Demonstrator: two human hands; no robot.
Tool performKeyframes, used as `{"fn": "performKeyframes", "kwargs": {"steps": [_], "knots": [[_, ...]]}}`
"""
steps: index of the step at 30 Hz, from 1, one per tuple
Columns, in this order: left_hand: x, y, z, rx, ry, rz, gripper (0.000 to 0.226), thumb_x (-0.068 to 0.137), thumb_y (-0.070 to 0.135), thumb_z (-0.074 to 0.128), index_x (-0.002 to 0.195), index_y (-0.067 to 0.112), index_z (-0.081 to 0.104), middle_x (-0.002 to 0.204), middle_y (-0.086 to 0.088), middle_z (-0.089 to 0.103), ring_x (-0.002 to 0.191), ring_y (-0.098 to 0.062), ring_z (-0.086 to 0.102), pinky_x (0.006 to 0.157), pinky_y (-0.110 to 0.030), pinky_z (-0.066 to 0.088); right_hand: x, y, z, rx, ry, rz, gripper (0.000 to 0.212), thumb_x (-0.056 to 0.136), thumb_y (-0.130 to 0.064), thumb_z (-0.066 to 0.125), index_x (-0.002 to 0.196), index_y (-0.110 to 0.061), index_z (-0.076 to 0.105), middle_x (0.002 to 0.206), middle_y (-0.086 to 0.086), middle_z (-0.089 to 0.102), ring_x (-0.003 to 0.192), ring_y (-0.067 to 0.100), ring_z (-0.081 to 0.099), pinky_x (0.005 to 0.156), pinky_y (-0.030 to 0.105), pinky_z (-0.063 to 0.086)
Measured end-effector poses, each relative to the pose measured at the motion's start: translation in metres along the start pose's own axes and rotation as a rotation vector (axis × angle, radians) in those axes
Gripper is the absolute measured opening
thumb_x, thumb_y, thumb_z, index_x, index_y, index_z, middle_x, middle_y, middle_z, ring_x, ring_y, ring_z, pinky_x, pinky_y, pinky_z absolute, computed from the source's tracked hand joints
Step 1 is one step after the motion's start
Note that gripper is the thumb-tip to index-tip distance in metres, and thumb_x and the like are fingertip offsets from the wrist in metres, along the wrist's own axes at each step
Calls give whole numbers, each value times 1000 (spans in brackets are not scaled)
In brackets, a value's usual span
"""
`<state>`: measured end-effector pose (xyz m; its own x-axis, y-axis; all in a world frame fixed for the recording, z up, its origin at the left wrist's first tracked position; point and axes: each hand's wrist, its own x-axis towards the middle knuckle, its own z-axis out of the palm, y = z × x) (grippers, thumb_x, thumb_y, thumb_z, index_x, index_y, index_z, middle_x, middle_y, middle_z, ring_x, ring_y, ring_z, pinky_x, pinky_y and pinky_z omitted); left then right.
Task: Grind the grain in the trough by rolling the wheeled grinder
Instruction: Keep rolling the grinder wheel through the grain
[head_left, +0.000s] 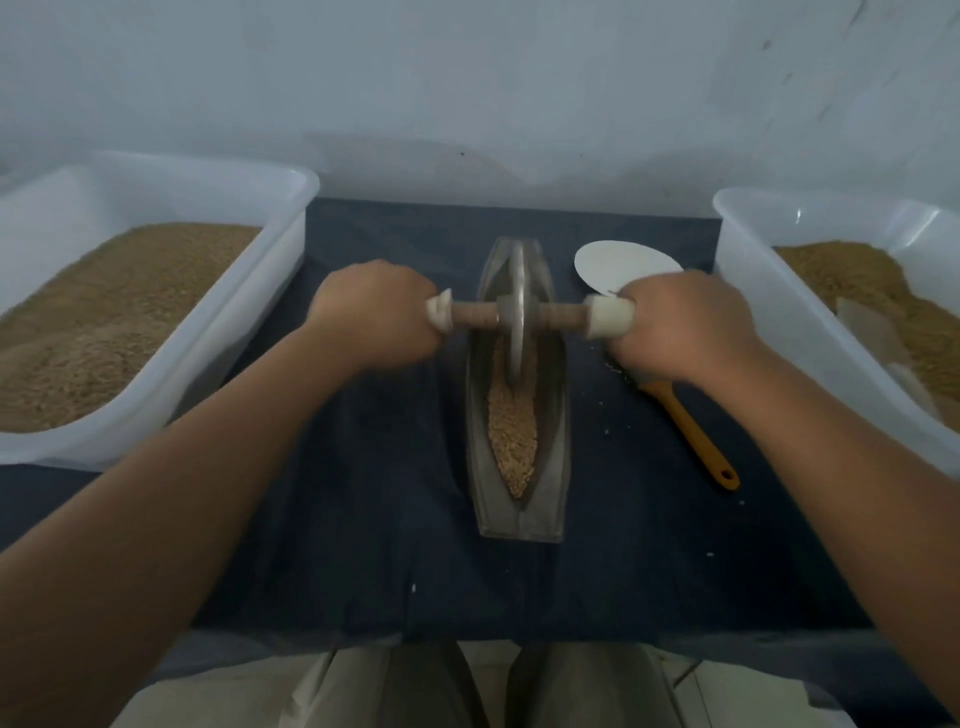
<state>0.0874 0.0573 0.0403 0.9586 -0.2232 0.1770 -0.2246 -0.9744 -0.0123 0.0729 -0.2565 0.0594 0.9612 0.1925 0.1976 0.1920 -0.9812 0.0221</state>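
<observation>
Between the two hands runs the axle of the wheeled grinder (516, 312), and that spacing looks deliberate: one fist on each side keeps the metal disc upright and lets weight bear down evenly. The left hand (376, 314) is curled tightly around the pale grip at its end of the axle, fingers wrapped under and knuckles up; the right hand (688, 325) is closed the same way on the other pale grip. Neither hand touches anything else.

Directly under the axle, the disc sits in the groove of the trough (519, 395), toward its far half. The grain (511, 431) lies heaped in the groove on the near side of the disc, so the next pull toward the body would likely run over it.

Just beyond the right hand lies a white disc (623, 262), partly hidden by the knuckles, and just nearer than that hand an orange-handled brush (693, 434), its head hidden beneath the hand.

Outside each hand stands a translucent tub of grain, the left tub (291, 208) and the right tub (737, 228), all on the dark-covered worktop (374, 493).
</observation>
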Motion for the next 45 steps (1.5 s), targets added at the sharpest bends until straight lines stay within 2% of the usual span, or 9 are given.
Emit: {"fn": "performKeyframes", "kwargs": {"steps": [5, 9, 14, 17, 22, 30, 32, 39, 45], "knots": [[30, 6, -5, -16, 6, -59, 64, 73, 79, 29, 67, 25, 62, 72, 3, 63, 64, -20, 57, 59, -32, 45, 40, -4, -8, -79, -58, 52, 17, 80, -41, 64, 72, -29, 55, 68, -6, 57, 62, 16, 52, 53, 30, 37], [-27, 2, -1, 38, 49, 51, 40, 81, 59, 45, 59, 27, 53, 57, 10, 54, 51, -13, 50, 48, -26, 32, -17, -2, -9, -17, -75, -12, 19, 77, -46, 61, 67, -30, 58, 62, -10, 58, 58, 11, 54, 51, 29, 43], [-59, -4, -6, 154, 241, 196, 37, 79, 54, 56, 53, 31, 46, 45, 14, 39, 38, -7, 37, 46, -17, 19, -58, 3, -7, 163, -147, -83, 28, 62, -63, 44, 87, -59, 55, 56, -17, 55, 56, 1, 52, 49, 29, 44], [-12, 5, -8, 155, 135, 105, 34, 81, 54, 53, 60, 28, 54, 57, 10, 52, 51, -15, 49, 50, -24, 31, -24, 7, 15, 72, -79, 47, 27, 75, -62, 58, 71, -36, 60, 64, -13, 58, 62, 10, 54, 53, 31, 42], [43, 8, -14, 135, 118, 49, 39, 85, 59, 54, 64, 26, 56, 64, 6, 56, 59, -20, 54, 60, -31, 44, 25, 2, 25, 24, 1, 143, 29, 87, -49, 60, 71, -26, 55, 74, -6, 62, 65, 20, 54, 58, 32, 40], [-57, -1, -14, 170, 111, 173, 30, 82, 49, 56, 59, 30, 53, 50, 11, 49, 43, -11, 49, 44, -23, 34, -63, -2, -20, 142, -244, -17, 5, 69, -52, 64, 70, -50, 60, 61, -16, 58, 60, 2, 56, 49, 27, 34], [-61, -3, -10, 174, 128, 181, 32, 80, 51, 58, 56, 31, 51, 46, 12, 46, 40, -9, 46, 43, -21, 30, -65, -1, -19, 154, -288, -23, 16, 71, -48, 69, 64, -41, 57, 61, -14, 59, 59, 3, 56, 49, 28, 34], [29, 7, -8, 100, 76, -25, 37, 79, 58, 46, 68, 26, 61, 66, 6, 58, 58, -19, 53, 57, -30, 41, 23, 0, 11, -12, 6, 100, 21, 85, -46, 65, 77, -26, 64, 66, -9, 53, 59, 12, 44, 52, 27, 29], [-21, 7, -6, 113, 84, 25, 36, 87, 54, 51, 63, 27, 55, 58, 9, 54, 52, -15, 53, 51, -27, 39, -12, 3, -2, -7, -120, 17, 21, 74, -51, 54, 70, -32, 61, 67, -10, 61, 61, 11, 53, 51, 28, 39]]}}
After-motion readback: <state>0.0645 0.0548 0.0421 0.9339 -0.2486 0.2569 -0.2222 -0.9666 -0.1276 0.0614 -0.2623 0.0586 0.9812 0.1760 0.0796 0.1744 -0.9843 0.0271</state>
